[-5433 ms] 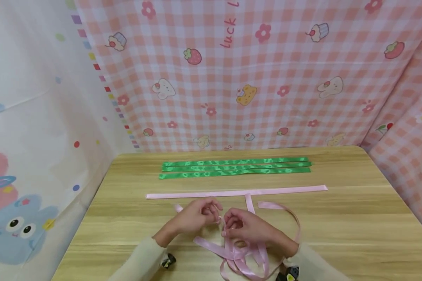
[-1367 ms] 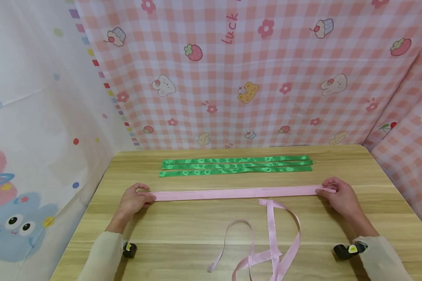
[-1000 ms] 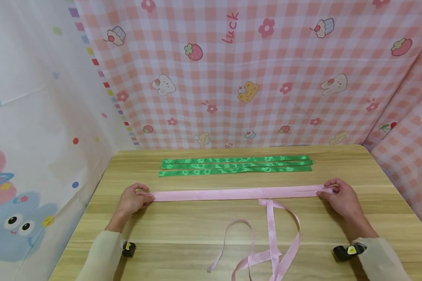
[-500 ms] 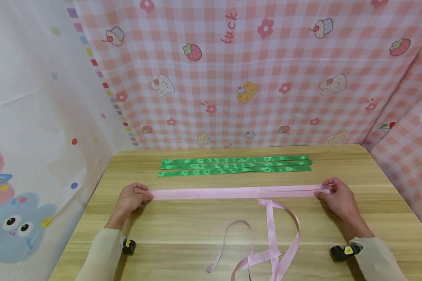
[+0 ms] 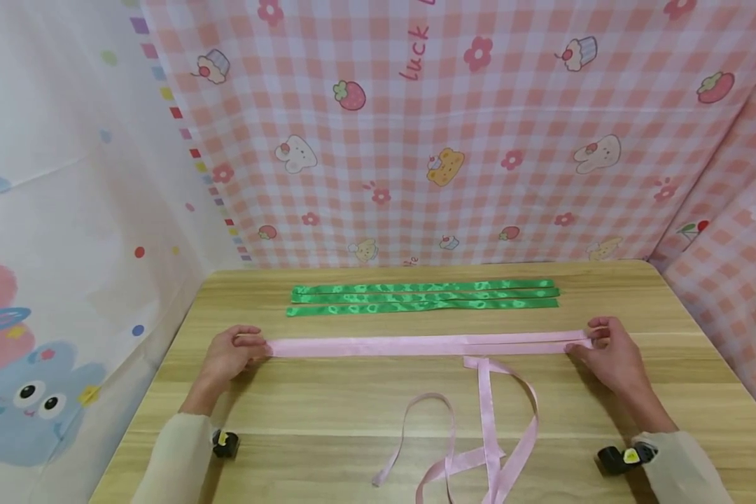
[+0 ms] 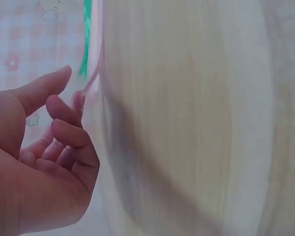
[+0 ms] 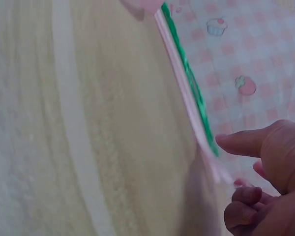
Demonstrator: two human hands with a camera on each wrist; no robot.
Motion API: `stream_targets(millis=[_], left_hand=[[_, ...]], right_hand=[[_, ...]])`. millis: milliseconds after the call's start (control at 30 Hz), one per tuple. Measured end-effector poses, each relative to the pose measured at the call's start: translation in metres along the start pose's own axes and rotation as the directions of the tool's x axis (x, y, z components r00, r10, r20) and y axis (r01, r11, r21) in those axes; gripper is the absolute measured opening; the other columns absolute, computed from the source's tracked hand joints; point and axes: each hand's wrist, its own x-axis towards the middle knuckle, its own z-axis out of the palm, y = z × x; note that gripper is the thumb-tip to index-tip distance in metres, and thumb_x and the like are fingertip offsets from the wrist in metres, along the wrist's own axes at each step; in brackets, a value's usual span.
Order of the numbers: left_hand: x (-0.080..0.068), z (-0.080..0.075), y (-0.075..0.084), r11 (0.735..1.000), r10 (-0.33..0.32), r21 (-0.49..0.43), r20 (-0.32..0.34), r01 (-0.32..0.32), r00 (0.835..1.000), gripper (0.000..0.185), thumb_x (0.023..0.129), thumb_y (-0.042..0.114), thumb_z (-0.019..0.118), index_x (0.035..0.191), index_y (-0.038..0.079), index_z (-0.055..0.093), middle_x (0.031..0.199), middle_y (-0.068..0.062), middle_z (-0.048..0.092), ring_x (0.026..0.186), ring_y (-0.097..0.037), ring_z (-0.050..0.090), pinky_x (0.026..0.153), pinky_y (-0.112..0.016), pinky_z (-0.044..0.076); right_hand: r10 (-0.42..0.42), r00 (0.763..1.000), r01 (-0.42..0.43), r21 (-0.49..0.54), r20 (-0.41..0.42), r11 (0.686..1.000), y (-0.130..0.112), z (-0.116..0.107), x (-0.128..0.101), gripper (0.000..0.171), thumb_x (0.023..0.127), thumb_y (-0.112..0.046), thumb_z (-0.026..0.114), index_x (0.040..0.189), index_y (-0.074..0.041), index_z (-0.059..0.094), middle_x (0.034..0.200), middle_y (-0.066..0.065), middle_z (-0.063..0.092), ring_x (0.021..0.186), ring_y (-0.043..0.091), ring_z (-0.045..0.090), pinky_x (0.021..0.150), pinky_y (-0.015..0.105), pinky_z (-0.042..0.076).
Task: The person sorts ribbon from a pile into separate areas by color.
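Two satin pink ribbons [image 5: 378,346] lie side by side across the middle of the table, partly overlapping, with a narrow slit between them toward the right. At their left end my left hand [image 5: 227,357] pinches the ribbon's tip between thumb and fingers; the left wrist view shows the ribbon's corner reaching the fingertips. My right hand [image 5: 614,357] holds the nearer ribbon at the right end, thumb over it. In the right wrist view the ribbon ends run up to my curled fingers [image 7: 241,206]. Each hand hides a little of the ribbon ends.
Several green ribbons [image 5: 422,297] lie in parallel rows behind the pink ones. Loose pink ribbon [image 5: 488,427] loops over the front right of the wooden table [image 5: 302,420]. Patterned cloth [image 5: 378,140] hangs behind and on both sides.
Earlier both hands worked close together over a pink tangle below a single straight ribbon. They then spread a second ribbon along it. Most recently both hands have shifted slightly outward.
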Motion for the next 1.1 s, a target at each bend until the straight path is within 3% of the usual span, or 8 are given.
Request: stream_targets(millis=[167, 333, 433, 633, 767, 867, 1000, 1100], left_hand=[[-0.009, 0.009, 0.011, 0.997, 0.080, -0.012, 0.049, -0.079, 0.996, 0.050, 0.092, 0.014, 0.071, 0.136, -0.001, 0.050, 0.124, -0.021, 0.065, 0.080, -0.002, 0.062, 0.067, -0.023, 0.052], [-0.019, 0.045, 0.024, 0.986, 0.167, -0.051, 0.193, -0.160, 0.967, 0.049, 0.092, 0.014, 0.070, 0.136, 0.001, 0.052, 0.118, -0.020, 0.068, 0.079, -0.017, 0.063, 0.061, -0.026, 0.050], [-0.027, 0.073, 0.034, 0.976, 0.218, -0.060, 0.294, -0.210, 0.930, 0.046, 0.092, 0.013, 0.070, 0.133, 0.001, 0.053, 0.114, -0.020, 0.069, 0.080, -0.024, 0.063, 0.059, -0.027, 0.048], [-0.043, 0.129, 0.053, 0.955, 0.291, -0.087, 0.470, -0.284, 0.833, 0.042, 0.091, 0.009, 0.071, 0.129, 0.000, 0.056, 0.113, -0.022, 0.068, 0.082, -0.026, 0.066, 0.061, -0.032, 0.052], [-0.055, 0.161, 0.063, 0.935, 0.307, -0.021, 0.545, -0.353, 0.781, 0.044, 0.087, 0.014, 0.076, 0.127, 0.005, 0.058, 0.111, -0.014, 0.069, 0.089, -0.019, 0.064, 0.075, -0.032, 0.054], [-0.063, 0.179, 0.067, 0.903, 0.327, 0.043, 0.574, -0.427, 0.750, 0.048, 0.085, 0.018, 0.080, 0.126, 0.008, 0.058, 0.108, -0.007, 0.068, 0.091, -0.014, 0.061, 0.081, -0.027, 0.050], [-0.069, 0.195, 0.069, 0.874, 0.350, 0.081, 0.580, -0.479, 0.736, 0.049, 0.082, 0.014, 0.082, 0.124, 0.008, 0.058, 0.099, -0.004, 0.067, 0.080, -0.008, 0.059, 0.073, -0.022, 0.049], [-0.071, 0.202, 0.071, 0.874, 0.353, 0.084, 0.568, -0.479, 0.743, 0.043, 0.081, 0.005, 0.079, 0.119, 0.007, 0.060, 0.090, -0.002, 0.067, 0.073, -0.005, 0.058, 0.069, -0.020, 0.049]], right_hand=[[-0.089, 0.995, 0.090, 0.022, -0.037, 0.996, -0.024, 0.000, -0.010, 0.051, 0.086, -0.014, 0.077, 0.124, 0.004, 0.047, 0.105, 0.023, 0.056, 0.077, 0.018, 0.051, 0.058, 0.024, 0.040], [-0.262, 0.960, 0.252, 0.103, 0.097, 0.962, -0.060, 0.022, -0.026, 0.033, 0.087, -0.007, 0.074, 0.111, 0.001, 0.054, 0.094, 0.012, 0.059, 0.065, 0.006, 0.046, 0.052, 0.024, 0.042], [-0.354, 0.916, 0.331, 0.143, 0.188, 0.933, -0.077, 0.040, -0.035, 0.020, 0.086, -0.003, 0.074, 0.099, -0.003, 0.059, 0.084, 0.004, 0.059, 0.066, 0.007, 0.049, 0.055, 0.023, 0.043], [-0.455, 0.839, 0.408, 0.207, 0.300, 0.889, -0.087, 0.072, -0.042, 0.018, 0.085, -0.004, 0.076, 0.093, -0.011, 0.061, 0.079, 0.000, 0.054, 0.072, 0.013, 0.049, 0.062, 0.024, 0.043], [-0.495, 0.788, 0.435, 0.239, 0.365, 0.868, -0.087, 0.083, -0.044, 0.020, 0.084, -0.007, 0.077, 0.097, -0.010, 0.061, 0.084, 0.003, 0.054, 0.075, 0.015, 0.049, 0.064, 0.024, 0.042], [-0.490, 0.776, 0.434, 0.227, 0.398, 0.872, -0.087, 0.085, -0.048, 0.021, 0.085, -0.012, 0.078, 0.098, -0.010, 0.061, 0.085, 0.003, 0.052, 0.074, 0.011, 0.047, 0.062, 0.023, 0.042], [-0.488, 0.780, 0.455, 0.180, 0.391, 0.872, -0.090, 0.087, -0.059, 0.018, 0.087, -0.018, 0.077, 0.094, -0.012, 0.061, 0.081, -0.002, 0.050, 0.070, 0.006, 0.044, 0.060, 0.022, 0.040], [-0.511, 0.768, 0.475, 0.192, 0.385, 0.859, -0.097, 0.090, -0.069, 0.017, 0.089, -0.023, 0.075, 0.092, -0.013, 0.061, 0.079, -0.003, 0.051, 0.068, 0.006, 0.045, 0.060, 0.022, 0.041]])
